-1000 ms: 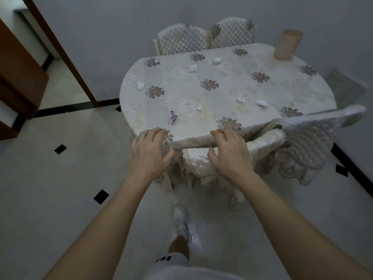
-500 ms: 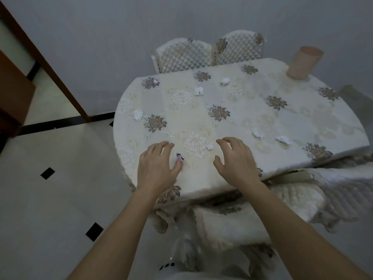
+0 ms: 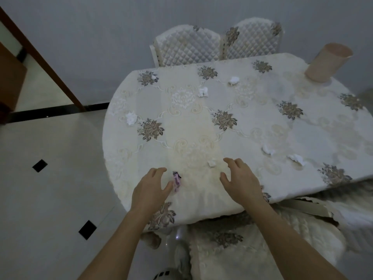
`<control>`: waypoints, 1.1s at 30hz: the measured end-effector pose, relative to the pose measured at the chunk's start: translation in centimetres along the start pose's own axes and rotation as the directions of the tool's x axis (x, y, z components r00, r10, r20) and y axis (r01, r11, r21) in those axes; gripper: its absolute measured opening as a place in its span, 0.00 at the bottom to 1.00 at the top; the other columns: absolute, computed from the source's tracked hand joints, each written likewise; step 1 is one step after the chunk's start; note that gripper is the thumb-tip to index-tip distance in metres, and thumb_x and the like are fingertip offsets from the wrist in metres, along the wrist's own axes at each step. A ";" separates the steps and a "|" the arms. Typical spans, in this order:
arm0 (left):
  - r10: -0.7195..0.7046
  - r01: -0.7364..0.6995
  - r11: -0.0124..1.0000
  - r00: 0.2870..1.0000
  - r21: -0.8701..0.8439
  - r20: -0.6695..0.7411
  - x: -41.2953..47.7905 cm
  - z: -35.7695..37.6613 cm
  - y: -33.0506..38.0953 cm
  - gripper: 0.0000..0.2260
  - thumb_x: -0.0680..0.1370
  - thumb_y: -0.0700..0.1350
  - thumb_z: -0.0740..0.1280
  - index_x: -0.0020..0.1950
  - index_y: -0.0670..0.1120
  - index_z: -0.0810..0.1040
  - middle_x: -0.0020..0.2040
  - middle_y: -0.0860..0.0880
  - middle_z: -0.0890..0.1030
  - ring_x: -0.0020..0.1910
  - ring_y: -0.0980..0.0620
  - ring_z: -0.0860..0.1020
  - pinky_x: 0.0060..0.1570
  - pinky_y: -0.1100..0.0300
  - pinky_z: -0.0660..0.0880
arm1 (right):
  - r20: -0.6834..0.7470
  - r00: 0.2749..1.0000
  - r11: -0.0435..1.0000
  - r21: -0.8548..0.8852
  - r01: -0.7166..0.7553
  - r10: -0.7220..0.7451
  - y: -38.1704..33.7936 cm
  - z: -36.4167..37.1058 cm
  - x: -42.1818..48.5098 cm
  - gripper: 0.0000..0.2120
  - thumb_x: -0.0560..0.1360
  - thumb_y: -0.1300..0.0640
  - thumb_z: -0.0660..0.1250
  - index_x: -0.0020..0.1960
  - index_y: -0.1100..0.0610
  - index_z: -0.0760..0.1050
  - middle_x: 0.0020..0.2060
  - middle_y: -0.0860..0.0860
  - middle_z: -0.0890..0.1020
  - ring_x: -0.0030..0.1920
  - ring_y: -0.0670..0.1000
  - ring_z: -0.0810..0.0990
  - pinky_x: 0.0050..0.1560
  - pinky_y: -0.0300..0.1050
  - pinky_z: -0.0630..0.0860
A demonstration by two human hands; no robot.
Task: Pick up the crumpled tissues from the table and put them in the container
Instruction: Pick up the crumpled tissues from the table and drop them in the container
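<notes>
Closest crumpled tissue (image 3: pixel 211 163) sits on the counter (image 3: pixel 252 126) just ahead and a bit left of the right hand (image 3: pixel 241 179), whose grip is spread wide and empty. Left hand (image 3: pixel 150 188) is also open, hovering by a pink wrapper (image 3: pixel 176 181). Container (image 3: pixel 328 62) stands way off at the far right corner, so I'd say righty goes first.

A small pink item (image 3: pixel 176 181), possibly a clip, is seen lying near the front edge of the floral tablecloth (image 3: pixel 201 126). 2 quilted chairs (image 3: pixel 218 45) are tucked in at the far side.
</notes>
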State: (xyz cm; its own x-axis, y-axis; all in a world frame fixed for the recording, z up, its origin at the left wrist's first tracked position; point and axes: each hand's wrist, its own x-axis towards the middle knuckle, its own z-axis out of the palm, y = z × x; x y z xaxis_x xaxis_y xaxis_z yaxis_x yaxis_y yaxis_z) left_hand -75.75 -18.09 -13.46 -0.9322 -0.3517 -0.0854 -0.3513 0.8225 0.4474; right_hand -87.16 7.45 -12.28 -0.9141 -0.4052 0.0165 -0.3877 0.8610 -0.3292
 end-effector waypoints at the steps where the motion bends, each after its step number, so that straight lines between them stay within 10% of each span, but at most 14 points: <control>1: -0.041 0.041 0.999 0.999 -0.022 0.036 0.1 0.8 -0.1 0.20 0.79 0.57 0.64 0.68 0.52 0.72 0.62 0.52 0.76 0.51 0.50 0.79 0.45 0.55 0.77 | 0.036 0.999 1.000 0.018 -0.018 0.017 0.5 0.6 0.6 0.21 0.78 0.49 0.64 0.69 0.54 0.70 0.54 0.53 0.77 0.51 0.55 0.78 0.42 0.51 0.79; 13: -0.313 0.325 0.942 0.940 -0.078 0.136 1.8 7.2 0.8 0.23 0.77 0.65 0.62 0.67 0.54 0.71 0.58 0.51 0.75 0.52 0.46 0.78 0.44 0.56 0.72 | 0.328 0.934 0.980 0.089 -0.178 0.140 3.2 7.4 6.1 0.27 0.78 0.42 0.64 0.73 0.50 0.64 0.59 0.53 0.75 0.52 0.57 0.79 0.47 0.51 0.75; 21: -0.255 0.253 0.958 0.967 -0.135 -0.003 2.4 8.9 0.5 0.14 0.78 0.58 0.66 0.58 0.51 0.78 0.49 0.52 0.78 0.45 0.50 0.79 0.39 0.57 0.73 | 0.244 0.964 0.988 0.083 -0.128 0.104 3.4 9.4 7.1 0.21 0.77 0.44 0.67 0.68 0.45 0.72 0.52 0.50 0.75 0.44 0.55 0.79 0.40 0.46 0.73; 27: -0.264 0.256 0.924 0.964 -0.284 0.010 2.4 9.3 0.5 0.09 0.80 0.52 0.67 0.50 0.47 0.80 0.42 0.53 0.78 0.41 0.53 0.76 0.40 0.56 0.71 | 0.082 0.997 0.996 0.087 -0.019 0.012 3.0 10.5 6.2 0.09 0.77 0.49 0.68 0.46 0.54 0.81 0.39 0.50 0.78 0.34 0.55 0.79 0.31 0.45 0.71; 33: -0.290 0.287 0.805 0.954 -0.519 0.077 1.9 8.0 1.4 0.11 0.79 0.49 0.68 0.38 0.51 0.73 0.34 0.53 0.74 0.33 0.53 0.72 0.35 0.58 0.68 | 0.089 0.990 0.950 0.282 -0.132 0.111 1.6 9.0 4.8 0.10 0.81 0.50 0.63 0.51 0.56 0.76 0.37 0.50 0.82 0.36 0.54 0.80 0.36 0.51 0.76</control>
State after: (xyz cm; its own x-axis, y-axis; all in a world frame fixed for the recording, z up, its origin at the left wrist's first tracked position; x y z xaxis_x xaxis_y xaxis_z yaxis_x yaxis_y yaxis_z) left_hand -78.72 -14.06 -20.13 -0.7938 -0.5400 -0.2799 -0.5054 0.3296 0.7975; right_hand -91.10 4.09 -21.22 -0.9372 -0.3327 -0.1044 -0.2138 0.7849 -0.5815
